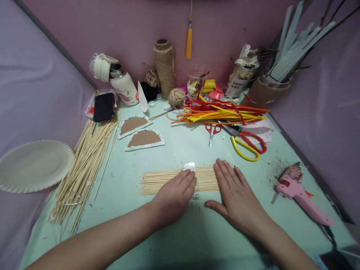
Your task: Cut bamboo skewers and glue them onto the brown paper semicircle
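Note:
A row of thin bamboo sticks (157, 181) lies side by side on the light green table, pointing left to right. Across the row, near its middle, is a clear plastic strip (190, 165) with a rounded end and faint printed marks. My left hand (176, 195) presses down on this strip with its fingers closed together and curved, hiding most of it. On the right end of the row, my right hand (237, 195) lies flat, palm down, with the thumb held apart on the table. It covers the stick ends there.
Loose bamboo sticks (87, 165) and a paper plate (33, 165) are at left. Two half-round cardboard pieces (144, 138) lie beyond the row. Small scissors (211, 131), large scissors (244, 140) and pipe cleaners (222, 112) sit behind. A pink glue gun (300, 198) is at right.

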Action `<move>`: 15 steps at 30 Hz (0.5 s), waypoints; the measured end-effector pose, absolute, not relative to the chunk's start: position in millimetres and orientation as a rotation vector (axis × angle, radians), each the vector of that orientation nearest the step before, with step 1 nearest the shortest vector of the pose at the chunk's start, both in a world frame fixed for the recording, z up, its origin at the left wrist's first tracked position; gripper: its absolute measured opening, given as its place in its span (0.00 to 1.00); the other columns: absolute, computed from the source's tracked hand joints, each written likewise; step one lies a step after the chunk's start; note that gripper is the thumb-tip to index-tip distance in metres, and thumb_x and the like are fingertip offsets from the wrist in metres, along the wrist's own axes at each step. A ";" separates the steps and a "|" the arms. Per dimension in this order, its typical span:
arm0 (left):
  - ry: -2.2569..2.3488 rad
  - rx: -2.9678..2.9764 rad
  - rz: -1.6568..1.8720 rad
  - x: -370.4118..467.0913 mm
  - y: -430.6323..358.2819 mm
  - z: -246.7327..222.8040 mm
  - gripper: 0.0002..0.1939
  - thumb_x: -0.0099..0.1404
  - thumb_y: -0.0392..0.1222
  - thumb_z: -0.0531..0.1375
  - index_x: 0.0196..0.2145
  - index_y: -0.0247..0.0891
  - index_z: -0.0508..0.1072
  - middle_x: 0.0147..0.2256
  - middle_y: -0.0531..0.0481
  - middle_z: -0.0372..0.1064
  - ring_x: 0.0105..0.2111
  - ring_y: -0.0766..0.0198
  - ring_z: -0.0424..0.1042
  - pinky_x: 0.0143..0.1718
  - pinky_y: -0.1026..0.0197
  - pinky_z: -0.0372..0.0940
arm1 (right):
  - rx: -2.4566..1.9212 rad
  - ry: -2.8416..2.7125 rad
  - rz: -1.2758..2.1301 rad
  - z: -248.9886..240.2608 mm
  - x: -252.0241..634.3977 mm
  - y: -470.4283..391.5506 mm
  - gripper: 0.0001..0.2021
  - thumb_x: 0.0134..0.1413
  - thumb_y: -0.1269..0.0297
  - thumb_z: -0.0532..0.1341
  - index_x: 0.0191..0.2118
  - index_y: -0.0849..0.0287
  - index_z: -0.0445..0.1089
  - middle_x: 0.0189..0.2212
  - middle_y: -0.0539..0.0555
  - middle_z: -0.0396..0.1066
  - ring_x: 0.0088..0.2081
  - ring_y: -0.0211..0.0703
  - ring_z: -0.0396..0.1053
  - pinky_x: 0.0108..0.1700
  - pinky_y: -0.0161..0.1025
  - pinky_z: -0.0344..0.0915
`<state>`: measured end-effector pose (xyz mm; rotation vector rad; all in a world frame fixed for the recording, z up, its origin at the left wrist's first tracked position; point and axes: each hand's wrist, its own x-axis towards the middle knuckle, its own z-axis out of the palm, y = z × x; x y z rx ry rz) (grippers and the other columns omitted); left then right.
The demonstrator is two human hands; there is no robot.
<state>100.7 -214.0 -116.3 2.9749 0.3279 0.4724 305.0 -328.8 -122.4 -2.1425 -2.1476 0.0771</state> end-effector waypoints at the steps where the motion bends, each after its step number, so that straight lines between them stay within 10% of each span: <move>1: 0.330 2.975 0.465 100.7 -214.2 -116.7 0.21 0.62 0.27 0.49 0.53 0.23 0.66 0.53 0.32 0.69 0.56 0.47 0.67 0.54 0.47 0.69 | -2.147 -2.148 0.076 -122.6 304.9 -328.9 0.53 0.53 0.37 0.55 0.70 0.70 0.32 0.68 0.70 0.45 0.69 0.61 0.43 0.65 0.58 0.46; 15: 0.299 2.958 0.470 100.9 -213.9 -116.7 0.20 0.64 0.28 0.50 0.54 0.22 0.65 0.53 0.30 0.68 0.59 0.47 0.64 0.54 0.45 0.68 | -2.119 -2.138 0.044 -126.1 305.5 -328.7 0.54 0.53 0.37 0.55 0.70 0.67 0.27 0.68 0.69 0.45 0.68 0.61 0.44 0.65 0.58 0.47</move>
